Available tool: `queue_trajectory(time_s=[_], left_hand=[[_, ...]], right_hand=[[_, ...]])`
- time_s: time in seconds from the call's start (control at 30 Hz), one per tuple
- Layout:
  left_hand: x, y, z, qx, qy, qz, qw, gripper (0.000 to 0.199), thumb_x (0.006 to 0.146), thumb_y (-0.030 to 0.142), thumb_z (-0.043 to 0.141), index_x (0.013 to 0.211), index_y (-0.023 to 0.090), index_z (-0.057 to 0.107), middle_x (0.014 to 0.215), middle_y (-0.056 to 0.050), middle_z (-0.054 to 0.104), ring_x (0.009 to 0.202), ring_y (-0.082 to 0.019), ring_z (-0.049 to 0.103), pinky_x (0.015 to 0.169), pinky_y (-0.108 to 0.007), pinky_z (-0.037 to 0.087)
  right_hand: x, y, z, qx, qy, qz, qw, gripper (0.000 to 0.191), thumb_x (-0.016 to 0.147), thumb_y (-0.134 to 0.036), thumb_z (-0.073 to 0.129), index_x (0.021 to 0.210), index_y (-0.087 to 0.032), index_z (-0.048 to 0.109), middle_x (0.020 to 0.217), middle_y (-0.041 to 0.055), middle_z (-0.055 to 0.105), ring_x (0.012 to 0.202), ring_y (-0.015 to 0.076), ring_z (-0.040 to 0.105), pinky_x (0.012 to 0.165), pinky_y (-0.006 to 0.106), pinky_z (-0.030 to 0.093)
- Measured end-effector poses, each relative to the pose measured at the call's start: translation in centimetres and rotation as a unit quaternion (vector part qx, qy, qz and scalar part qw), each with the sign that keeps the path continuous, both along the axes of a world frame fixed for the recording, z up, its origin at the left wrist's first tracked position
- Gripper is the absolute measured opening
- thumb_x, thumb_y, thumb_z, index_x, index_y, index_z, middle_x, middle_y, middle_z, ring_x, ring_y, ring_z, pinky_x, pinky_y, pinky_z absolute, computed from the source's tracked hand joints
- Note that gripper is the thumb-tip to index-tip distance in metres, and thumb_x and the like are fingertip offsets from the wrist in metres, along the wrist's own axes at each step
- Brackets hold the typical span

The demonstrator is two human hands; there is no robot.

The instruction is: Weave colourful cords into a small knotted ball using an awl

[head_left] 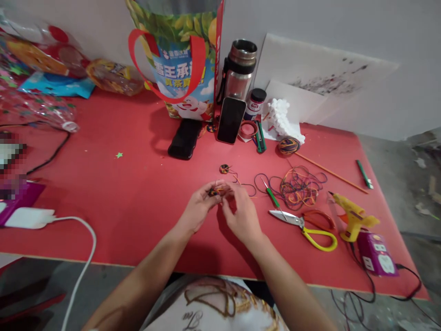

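Observation:
Both hands meet over the middle of the red table, above its front edge. My left hand (200, 205) pinches a small piece of multicoloured yarn work (215, 191) between thumb and fingers. My right hand (241, 211) has its fingertips closed at the right side of the same piece; the fingers hide part of it. Just beyond the hands lies a small round yarn piece (224, 169) with a loose strand. To the right are a tangle of multicoloured yarn (299, 186), a green-handled crochet hook (272, 195) and scissors (319, 227) with red and yellow handles.
A yellow glue gun (354, 216) and purple power socket (375, 253) sit at the right. Behind stand a phone (231, 120), a steel flask (239, 69) and a printed bag (186, 69). A yarn ball (288, 145) touches a thin stick (332, 173). A white cable (90, 234) crosses the left edge.

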State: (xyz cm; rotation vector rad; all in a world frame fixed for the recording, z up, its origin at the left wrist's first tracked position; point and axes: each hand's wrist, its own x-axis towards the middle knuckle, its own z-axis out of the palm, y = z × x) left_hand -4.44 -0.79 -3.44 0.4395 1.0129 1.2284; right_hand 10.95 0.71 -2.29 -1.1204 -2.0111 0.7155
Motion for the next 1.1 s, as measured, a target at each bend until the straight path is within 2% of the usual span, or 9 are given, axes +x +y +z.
queue_trajectory(time_s=[0.1, 0.27, 0.33, 0.43, 0.57, 0.7, 0.87, 0.97, 1.1], left_hand=[[-0.3, -0.3, 0.3, 0.005, -0.031, -0.041, 0.999, 0.043, 0.077, 0.02, 0.09, 0.119, 0.019, 0.081, 0.126, -0.012, 0.081, 0.111, -0.023, 0.079, 0.108, -0.037, 0.058], [-0.5, -0.3, 0.1, 0.02, 0.006, -0.068, 0.997, 0.033, 0.082, 0.028, 0.088, 0.113, 0.019, 0.083, 0.117, -0.008, 0.083, 0.11, -0.022, 0.077, 0.107, -0.035, 0.057], [-0.5, -0.3, -0.2, 0.028, 0.022, -0.077, 0.996, 0.032, 0.085, 0.028, 0.087, 0.116, 0.019, 0.082, 0.123, -0.009, 0.082, 0.12, -0.024, 0.074, 0.113, -0.038, 0.053], [-0.6, -0.3, -0.5, 0.043, 0.026, -0.094, 0.994, 0.033, 0.086, 0.027, 0.085, 0.117, 0.019, 0.082, 0.122, -0.009, 0.081, 0.125, -0.026, 0.072, 0.116, -0.04, 0.052], [-0.7, -0.2, -0.3, 0.044, 0.053, -0.132, 0.989, 0.028, 0.087, 0.031, 0.086, 0.111, 0.018, 0.083, 0.11, -0.008, 0.082, 0.111, -0.022, 0.074, 0.105, -0.033, 0.055], [-0.6, -0.5, -0.1, 0.025, 0.065, -0.13, 0.989, 0.024, 0.085, 0.031, 0.088, 0.104, 0.017, 0.082, 0.103, -0.006, 0.081, 0.098, -0.018, 0.075, 0.099, -0.032, 0.058], [-0.9, -0.9, -0.6, 0.006, 0.025, -0.11, 0.994, 0.04, 0.084, 0.025, 0.089, 0.122, 0.02, 0.076, 0.12, -0.01, 0.079, 0.107, -0.02, 0.077, 0.094, -0.03, 0.061], [-1.0, -0.8, -0.7, 0.024, 0.045, -0.101, 0.994, 0.047, 0.088, 0.026, 0.088, 0.131, 0.021, 0.072, 0.135, -0.012, 0.075, 0.126, -0.023, 0.072, 0.104, -0.031, 0.059], [-1.0, -0.6, -0.6, 0.066, 0.082, -0.106, 0.989, 0.05, 0.091, 0.022, 0.083, 0.139, 0.021, 0.067, 0.148, -0.014, 0.07, 0.139, -0.025, 0.067, 0.118, -0.036, 0.053]], right_hand=[[1.2, -0.3, 0.7, 0.004, 0.018, -0.037, 0.999, 0.046, 0.099, -0.011, 0.059, 0.144, -0.022, 0.059, 0.135, 0.0167, 0.07, 0.125, 0.0275, 0.072, 0.104, 0.044, 0.065], [1.2, 0.2, 1.2, 0.029, -0.051, 0.119, 0.991, 0.059, 0.1, -0.003, 0.048, 0.154, -0.025, 0.057, 0.158, 0.0155, 0.062, 0.142, 0.0252, 0.066, 0.106, 0.038, 0.065], [0.9, 0.3, 0.6, 0.046, -0.074, 0.13, 0.988, 0.055, 0.1, -0.004, 0.046, 0.151, -0.022, 0.06, 0.157, 0.0169, 0.064, 0.142, 0.0273, 0.067, 0.107, 0.04, 0.065], [0.7, 0.4, -0.5, 0.048, -0.087, 0.073, 0.992, 0.044, 0.105, -0.011, 0.048, 0.142, -0.021, 0.067, 0.143, 0.0174, 0.072, 0.129, 0.0264, 0.073, 0.098, 0.037, 0.068], [1.0, 0.5, -1.2, 0.047, -0.025, 0.01, 0.999, 0.03, 0.11, -0.019, 0.051, 0.124, -0.024, 0.076, 0.118, 0.0128, 0.076, 0.104, 0.02, 0.077, 0.09, 0.033, 0.067], [1.6, 0.7, -1.1, 0.054, 0.001, -0.01, 0.999, 0.025, 0.109, -0.018, 0.056, 0.116, -0.023, 0.079, 0.106, 0.0105, 0.075, 0.094, 0.0185, 0.075, 0.084, 0.032, 0.065], [2.5, 0.8, -0.4, 0.044, 0.02, 0.001, 0.999, 0.029, 0.105, -0.015, 0.057, 0.121, -0.026, 0.078, 0.109, 0.0103, 0.077, 0.101, 0.0206, 0.076, 0.088, 0.036, 0.067], [2.4, 0.4, -0.1, 0.032, 0.017, 0.085, 0.996, 0.04, 0.104, -0.011, 0.052, 0.134, -0.028, 0.074, 0.127, 0.0113, 0.076, 0.116, 0.0208, 0.076, 0.094, 0.036, 0.067], [1.6, -0.1, -0.5, 0.032, -0.007, 0.086, 0.996, 0.033, 0.108, -0.013, 0.051, 0.132, -0.02, 0.072, 0.126, 0.0148, 0.077, 0.119, 0.022, 0.076, 0.096, 0.035, 0.067]])
